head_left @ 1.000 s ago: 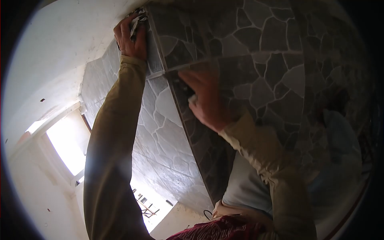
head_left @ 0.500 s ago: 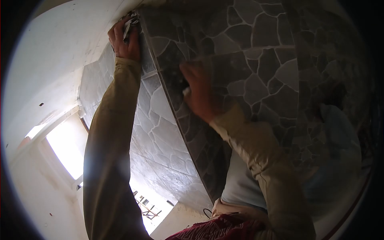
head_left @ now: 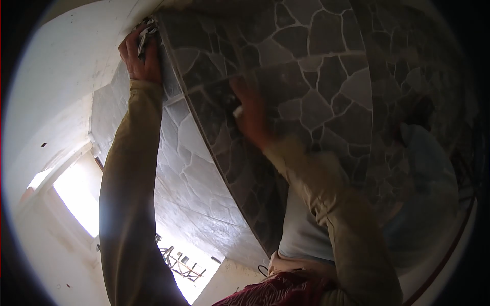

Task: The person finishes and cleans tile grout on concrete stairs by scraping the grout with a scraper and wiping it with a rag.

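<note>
The left hand (head_left: 143,60) is closed around a crumpled rag (head_left: 147,40), high up where tiles and white wall meet. The right hand (head_left: 251,115) is blurred, its fingers curled, close to the dark tiles (head_left: 326,115); a small pale bit (head_left: 238,111) shows by its thumb. Whether it grips something, or touches the surface, I cannot tell.

The dark tiles, patterned like irregular stones with pale lines between them, fill most of the middle and right. The white wall (head_left: 56,92) curves down the left side. Between them lies a second tiled face, the light tiles (head_left: 189,158), shiny towards the bottom. A long straight edge (head_left: 210,147) divides the two tiled faces, slanting from beside the rag down towards the waist.

Both arms reach up from below in tan sleeves: the left sleeve (head_left: 130,168) crosses in front of the light tiles, the right sleeve (head_left: 332,201) in front of the dark ones. Pale grey-blue fabric (head_left: 306,229) shows between the right sleeve and the edge, and a similar pale shape (head_left: 429,168) sits dimly at the far right.

Two bright openings, an upper one (head_left: 79,191) and a lower one (head_left: 190,285), stand at the lower left; thin bars (head_left: 181,266) show in the lower. Red fabric (head_left: 275,291) lies at the bottom, with a small dark loop (head_left: 262,270) just above it. Smallest is a dark spot (head_left: 44,145) on the white wall.
</note>
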The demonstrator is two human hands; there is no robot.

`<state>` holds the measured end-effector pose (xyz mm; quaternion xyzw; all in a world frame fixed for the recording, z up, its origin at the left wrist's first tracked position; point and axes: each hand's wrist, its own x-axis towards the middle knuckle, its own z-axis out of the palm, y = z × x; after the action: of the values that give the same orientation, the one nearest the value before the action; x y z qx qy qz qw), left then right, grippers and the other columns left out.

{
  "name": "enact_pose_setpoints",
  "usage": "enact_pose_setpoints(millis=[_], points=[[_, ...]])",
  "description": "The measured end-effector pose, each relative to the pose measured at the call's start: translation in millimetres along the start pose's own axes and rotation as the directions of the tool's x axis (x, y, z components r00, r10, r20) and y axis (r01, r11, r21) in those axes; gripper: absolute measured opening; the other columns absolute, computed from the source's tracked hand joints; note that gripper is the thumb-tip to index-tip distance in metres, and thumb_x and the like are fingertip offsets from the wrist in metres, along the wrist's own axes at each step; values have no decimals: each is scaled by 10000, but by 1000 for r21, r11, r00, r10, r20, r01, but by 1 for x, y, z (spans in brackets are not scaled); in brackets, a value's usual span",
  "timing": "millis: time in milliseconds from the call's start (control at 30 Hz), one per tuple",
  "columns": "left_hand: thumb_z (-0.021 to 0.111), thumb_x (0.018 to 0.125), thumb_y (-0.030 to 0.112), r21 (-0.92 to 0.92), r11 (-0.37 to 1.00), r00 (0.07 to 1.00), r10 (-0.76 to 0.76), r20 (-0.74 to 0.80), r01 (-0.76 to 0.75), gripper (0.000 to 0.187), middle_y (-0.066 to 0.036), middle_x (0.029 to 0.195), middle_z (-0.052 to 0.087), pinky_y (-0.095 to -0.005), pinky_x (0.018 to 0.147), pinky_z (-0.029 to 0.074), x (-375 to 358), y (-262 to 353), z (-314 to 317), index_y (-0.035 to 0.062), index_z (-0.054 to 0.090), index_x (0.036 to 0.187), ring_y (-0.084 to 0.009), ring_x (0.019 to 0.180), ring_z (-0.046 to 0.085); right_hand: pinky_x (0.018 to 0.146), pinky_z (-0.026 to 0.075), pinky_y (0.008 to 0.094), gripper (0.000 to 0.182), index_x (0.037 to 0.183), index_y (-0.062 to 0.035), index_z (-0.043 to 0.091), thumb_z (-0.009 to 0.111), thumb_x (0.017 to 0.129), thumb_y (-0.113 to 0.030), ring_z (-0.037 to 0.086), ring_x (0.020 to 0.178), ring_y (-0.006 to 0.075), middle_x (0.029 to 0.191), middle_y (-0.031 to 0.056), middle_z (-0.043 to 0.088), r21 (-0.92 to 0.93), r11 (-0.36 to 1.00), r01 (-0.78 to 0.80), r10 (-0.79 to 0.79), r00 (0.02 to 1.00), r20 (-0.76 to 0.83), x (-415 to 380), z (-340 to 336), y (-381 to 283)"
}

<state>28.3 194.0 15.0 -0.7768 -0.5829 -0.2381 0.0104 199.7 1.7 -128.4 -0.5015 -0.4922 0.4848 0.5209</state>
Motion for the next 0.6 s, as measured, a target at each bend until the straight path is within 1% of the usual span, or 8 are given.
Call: enact_pose_setpoints(millis=[133,233,300,333,400,433,500,600], points=[[639,928,199,20,999,999,39,17,-39,338,-151,1262,548,-419,1056,389,-1,-10,0,128,624,1258,-335,1219,478,1079,407,475,711,1383,-4,530,659,694,116,514,1265,433,1363,235,559,-66,998,2,2,998,70,-9,-11,-15],[635,930,202,27,999,999,37,17,-37,345,-157,1276,545,-418,1053,393,-4,-10,-4,126,619,1267,-337,1219,479,1088,404,468,706,1379,-5,533,655,694,117,508,1276,431,1368,235,557,63,996,-63,63,998,2,1,-2,-5],[633,932,202,12,999,999,32,17,-33,347,-159,1283,544,-419,1051,395,-1,-11,-2,125,617,1270,-337,1220,479,1086,404,468,702,1378,-15,534,655,698,106,507,1281,425,1372,239,553,-67,998,-6,10,999,50,-8,-10,-17],[631,932,200,30,999,999,39,31,-40,346,-160,1287,543,-419,1051,396,0,-13,-3,125,617,1269,-336,1220,480,1086,404,468,702,1378,-15,534,655,698,106,507,1281,425,1372,239,553,-69,997,-14,18,999,51,-6,-7,-10],[630,932,197,48,998,998,39,47,-41,344,-160,1291,543,-420,1051,397,-5,-12,-3,126,617,1269,-335,1220,480,1077,409,477,690,1378,-20,535,645,706,93,516,1274,420,1367,237,558,14,994,-106,105,994,35,0,6,11],[629,932,196,52,998,999,23,37,-25,347,-159,1286,544,-420,1051,396,-5,-11,-2,128,617,1272,-334,1221,480,1077,409,477,690,1378,-20,535,645,706,93,516,1274,420,1367,237,558,15,995,-102,102,994,37,-3,5,12],[628,931,195,54,998,1000,17,23,-19,350,-158,1280,546,-420,1051,396,1,-10,-1,129,617,1275,-333,1221,479,1073,413,474,671,1373,-20,544,650,717,74,526,1265,419,1350,234,572,-79,997,8,-7,1000,8,-3,3,16],[629,931,198,38,999,999,30,18,-31,353,-158,1274,549,-420,1053,395,-3,-7,0,130,616,1277,-335,1223,477,1062,424,475,668,1358,-16,560,671,704,66,536,1258,415,1333,232,588,-52,998,-22,23,1000,8,-9,3,23]])
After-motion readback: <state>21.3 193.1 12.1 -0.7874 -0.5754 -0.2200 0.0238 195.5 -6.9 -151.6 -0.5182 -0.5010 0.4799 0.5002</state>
